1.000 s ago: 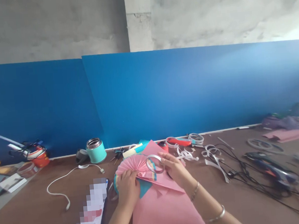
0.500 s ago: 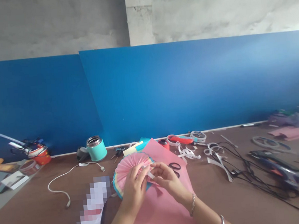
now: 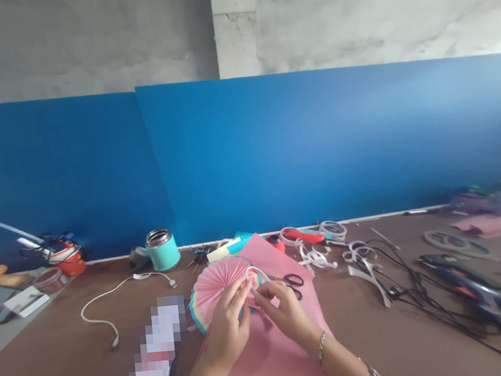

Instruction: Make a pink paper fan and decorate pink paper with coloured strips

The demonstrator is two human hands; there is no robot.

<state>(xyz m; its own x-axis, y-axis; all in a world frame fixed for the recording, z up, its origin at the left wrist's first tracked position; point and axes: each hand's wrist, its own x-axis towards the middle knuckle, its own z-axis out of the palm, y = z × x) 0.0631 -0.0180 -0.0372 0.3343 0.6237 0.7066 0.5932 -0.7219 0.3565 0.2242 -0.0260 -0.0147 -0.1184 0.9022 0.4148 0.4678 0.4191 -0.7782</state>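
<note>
A thin white strip (image 3: 256,269) curves in a loop between my hands. The fingers of my left hand (image 3: 229,324) pinch one part of it, and my right hand (image 3: 285,311) pinches it a little to the right. Just behind the hands lies a round pleated pink paper fan (image 3: 208,282) with a blue and yellow edge, its right side partly hidden by my fingers. Both hands are above a large pink paper sheet (image 3: 270,362). Black scissor handles (image 3: 293,280) rest on the sheet, right of my right hand.
A turquoise container (image 3: 163,253), a white cable (image 3: 96,301) and a blurred-out phone (image 3: 157,348) are on the left. White tape scraps (image 3: 315,257) and rolls (image 3: 332,229) sit behind on the right. A dark corded tool (image 3: 469,286) with tangled cables occupies the far right.
The white strip, short and flat between the fingers earlier, now bows up into a loop. My right hand has shifted slightly right and down; its fingers are closer together.
</note>
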